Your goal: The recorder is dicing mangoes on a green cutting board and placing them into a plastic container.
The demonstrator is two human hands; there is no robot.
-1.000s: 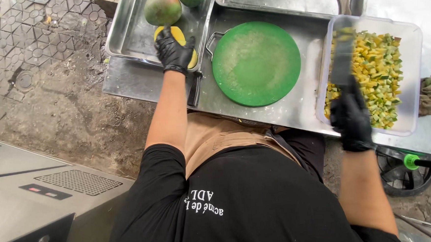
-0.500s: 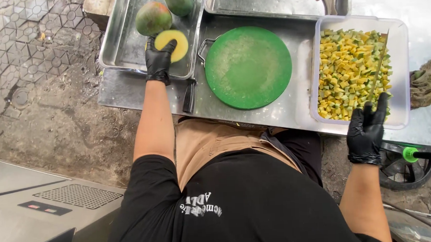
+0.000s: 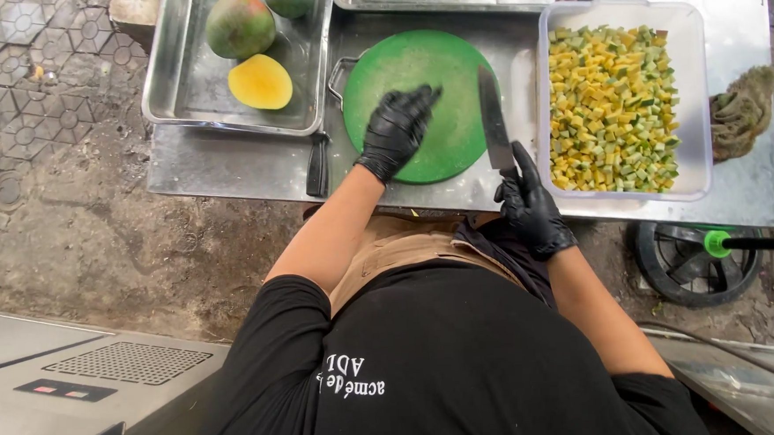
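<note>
Since half a second ago, left hand (image 3: 394, 131) was brought empty, fingers spread, from mango half (image 3: 260, 81) onto board (image 3: 452, 108); knife (image 3: 493, 119) is gripped by right hand (image 3: 532, 205) at the board's right edge.

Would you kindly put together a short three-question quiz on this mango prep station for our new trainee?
1. True or false: the left hand rests on the green cutting board.
2. What does the right hand hold?
A. a peeler
B. a knife
C. a spoon
3. Fill in: the halved mango lies in the metal ___, beside the whole mangoes.

Key:
1. True.
2. B; its blade lies between the board and the plastic container of diced fruit.
3. tray.
</note>
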